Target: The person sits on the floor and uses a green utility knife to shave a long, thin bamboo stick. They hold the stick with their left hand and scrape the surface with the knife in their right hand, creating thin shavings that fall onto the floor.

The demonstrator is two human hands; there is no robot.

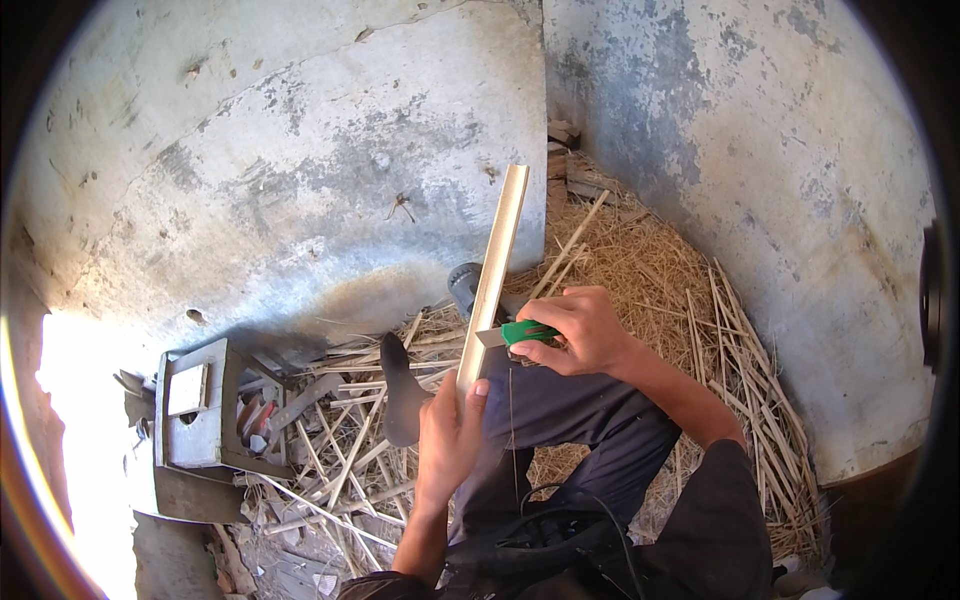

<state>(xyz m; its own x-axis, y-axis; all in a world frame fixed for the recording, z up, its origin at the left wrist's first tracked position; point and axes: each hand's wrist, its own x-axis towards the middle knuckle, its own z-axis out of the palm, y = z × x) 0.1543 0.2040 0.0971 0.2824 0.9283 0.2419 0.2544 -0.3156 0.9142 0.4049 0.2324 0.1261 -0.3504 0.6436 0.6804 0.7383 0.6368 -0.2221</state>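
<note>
Now your left hand (447, 435) grips the bottom of the wood strip (492, 278) | strip leans up above your knee | your right hand (583, 330) holds a green knife (526, 333) tight, blade touching the strip

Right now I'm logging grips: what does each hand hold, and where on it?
The left hand grips the pale wooden strip at its lower end. The right hand holds a green-handled knife by its handle, blade against the strip.

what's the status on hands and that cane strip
Left hand grips pale cane strip low. Right hand presses green-handled knife against it. Straw underfoot, nothing blocking.
</note>
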